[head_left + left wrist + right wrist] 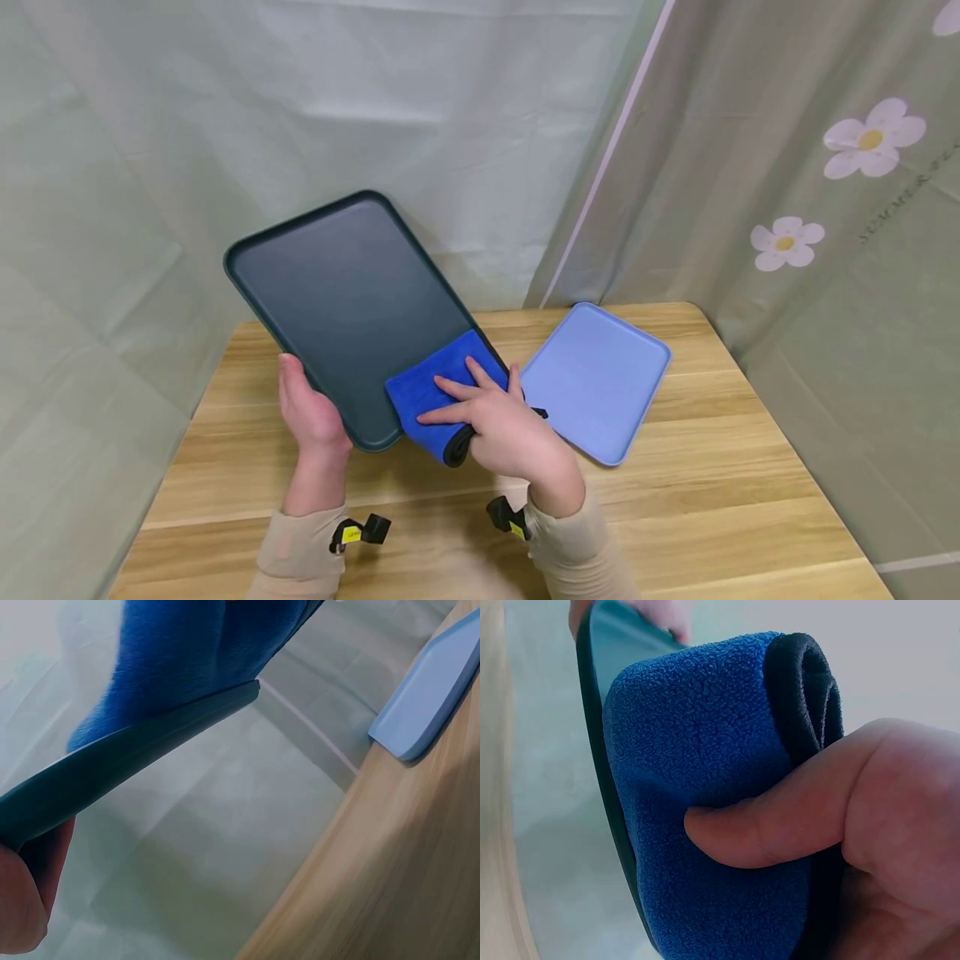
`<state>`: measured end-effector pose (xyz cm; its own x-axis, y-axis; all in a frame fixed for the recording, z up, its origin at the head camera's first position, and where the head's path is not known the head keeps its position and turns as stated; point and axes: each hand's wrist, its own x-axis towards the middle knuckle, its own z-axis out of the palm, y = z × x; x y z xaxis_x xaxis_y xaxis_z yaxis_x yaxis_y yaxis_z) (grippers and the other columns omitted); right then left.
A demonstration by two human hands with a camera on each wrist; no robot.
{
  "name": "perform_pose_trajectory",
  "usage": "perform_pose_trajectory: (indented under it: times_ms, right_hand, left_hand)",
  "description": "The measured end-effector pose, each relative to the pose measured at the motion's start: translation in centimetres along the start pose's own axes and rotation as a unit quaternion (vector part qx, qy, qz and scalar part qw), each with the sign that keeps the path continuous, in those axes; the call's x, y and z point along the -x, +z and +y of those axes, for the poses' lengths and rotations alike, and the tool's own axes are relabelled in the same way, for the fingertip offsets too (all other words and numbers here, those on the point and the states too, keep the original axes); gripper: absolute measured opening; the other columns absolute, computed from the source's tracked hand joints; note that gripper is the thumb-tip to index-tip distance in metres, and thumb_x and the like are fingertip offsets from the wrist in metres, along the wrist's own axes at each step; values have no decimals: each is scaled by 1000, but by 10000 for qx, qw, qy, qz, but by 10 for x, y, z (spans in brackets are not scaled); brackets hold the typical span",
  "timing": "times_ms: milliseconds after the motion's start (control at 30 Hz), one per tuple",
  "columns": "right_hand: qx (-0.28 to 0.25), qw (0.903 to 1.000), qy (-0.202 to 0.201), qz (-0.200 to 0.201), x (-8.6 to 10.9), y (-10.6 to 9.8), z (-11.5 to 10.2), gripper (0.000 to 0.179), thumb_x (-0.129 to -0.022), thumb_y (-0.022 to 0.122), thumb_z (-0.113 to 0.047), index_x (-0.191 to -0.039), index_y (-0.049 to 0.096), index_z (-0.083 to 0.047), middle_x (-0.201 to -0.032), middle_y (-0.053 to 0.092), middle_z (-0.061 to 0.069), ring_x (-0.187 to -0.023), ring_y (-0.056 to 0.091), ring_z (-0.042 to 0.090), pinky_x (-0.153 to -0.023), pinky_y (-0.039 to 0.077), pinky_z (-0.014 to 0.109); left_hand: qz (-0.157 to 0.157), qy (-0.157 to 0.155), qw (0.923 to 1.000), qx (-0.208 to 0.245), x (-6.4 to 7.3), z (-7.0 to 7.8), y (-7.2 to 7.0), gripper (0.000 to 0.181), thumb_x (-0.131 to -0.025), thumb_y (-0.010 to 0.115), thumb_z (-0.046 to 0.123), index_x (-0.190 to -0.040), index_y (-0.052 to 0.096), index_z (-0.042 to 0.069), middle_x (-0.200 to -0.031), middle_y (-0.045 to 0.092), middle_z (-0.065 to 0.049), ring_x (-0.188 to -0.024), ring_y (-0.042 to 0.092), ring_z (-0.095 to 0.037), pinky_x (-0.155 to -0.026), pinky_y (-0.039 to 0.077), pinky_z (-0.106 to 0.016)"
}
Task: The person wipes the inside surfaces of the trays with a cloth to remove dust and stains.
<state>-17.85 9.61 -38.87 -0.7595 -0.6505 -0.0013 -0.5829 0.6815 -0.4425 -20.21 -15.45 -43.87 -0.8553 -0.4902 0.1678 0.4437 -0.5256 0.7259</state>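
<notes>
A large dark green tray [337,292] is held up tilted above the table, its inner face toward the head camera. My left hand [311,412] grips it by its left edge; the left wrist view shows the tray edge-on beside that hand [22,900]. Over the tray's lower right part lies a folded blue cloth [442,383] with black trim. My right hand [502,421] presses this cloth against the tray with spread fingers. In the right wrist view, the thumb lies across the folded cloth [697,720], holding it.
A smaller light blue tray [600,383] lies on the wooden table [720,483], right of the dark one. Grey-green curtains [480,125] hang behind and on both sides, with white flowers on the right one. Each wrist wears a small black camera.
</notes>
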Motion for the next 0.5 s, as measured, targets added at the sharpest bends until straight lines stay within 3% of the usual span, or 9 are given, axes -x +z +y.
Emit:
perform_pose_trajectory:
  times_ms: [333,500]
  right_hand:
    - [549,9939,-913,-273,-6,17,-26,94,-75,59,17,-142,68,-49,-168,40,-6,-162,13,41,-113,4,87]
    - [578,9925,-1043,-262,-6,19,-29,93,-77,60,17,-143,67,-48,-169,38,-7,-163,10,38,-114,4,86]
  left_hand:
    - [405,61,9986,-333,-1,0,-2,53,-117,33,44,-158,51,14,-150,57,-11,-134,55,-26,-108,49,-33]
    - [529,150,9976,-412,-3,2,-3,52,-117,33,42,-158,51,14,-153,56,-9,-140,51,-26,-112,46,-31]
